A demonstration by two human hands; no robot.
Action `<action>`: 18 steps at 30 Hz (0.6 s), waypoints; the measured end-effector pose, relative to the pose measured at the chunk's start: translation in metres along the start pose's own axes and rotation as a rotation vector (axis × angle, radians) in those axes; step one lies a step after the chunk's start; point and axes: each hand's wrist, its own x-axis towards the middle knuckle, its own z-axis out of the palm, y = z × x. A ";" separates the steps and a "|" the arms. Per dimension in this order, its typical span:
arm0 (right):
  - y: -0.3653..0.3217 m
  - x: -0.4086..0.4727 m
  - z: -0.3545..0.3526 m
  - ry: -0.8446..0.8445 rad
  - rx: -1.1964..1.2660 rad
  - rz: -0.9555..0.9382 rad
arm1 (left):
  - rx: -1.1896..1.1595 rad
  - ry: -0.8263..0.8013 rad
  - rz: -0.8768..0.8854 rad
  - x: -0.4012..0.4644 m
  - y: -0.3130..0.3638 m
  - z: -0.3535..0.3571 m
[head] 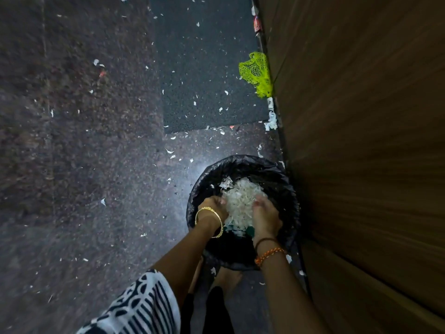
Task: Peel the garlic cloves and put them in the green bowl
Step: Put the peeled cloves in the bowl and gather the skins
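A heap of white garlic peels (240, 201) is held over a bin lined with a black bag (240, 162). My left hand (214, 206), with a gold bangle on the wrist, cups the heap from the left with curled fingers. My right hand (265, 215), with thread bands on the wrist, cups it from the right. A dark green edge (251, 231) shows beneath the peels between my wrists; what it belongs to cannot be told. No peeled cloves are visible.
The bin stands on a dark speckled floor (96, 165) strewn with peel scraps, close against a wooden cabinet front (361, 116) on the right. A dark mat (207, 68) lies ahead, with a yellow-green mesh bag (257, 73) at the cabinet's foot. My bare foot (228, 278) is beside the bin.
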 end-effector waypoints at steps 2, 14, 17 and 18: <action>0.006 0.004 -0.005 -0.111 0.016 -0.117 | 0.106 0.020 0.059 -0.005 0.003 -0.002; -0.001 0.004 -0.022 0.091 0.136 0.016 | 0.277 0.075 0.079 -0.008 0.007 0.008; -0.001 0.012 -0.021 -0.059 0.313 0.127 | 0.385 -0.060 0.092 -0.005 0.005 0.007; 0.000 0.012 -0.022 -0.027 0.329 0.139 | 0.394 -0.067 0.108 -0.004 0.005 0.007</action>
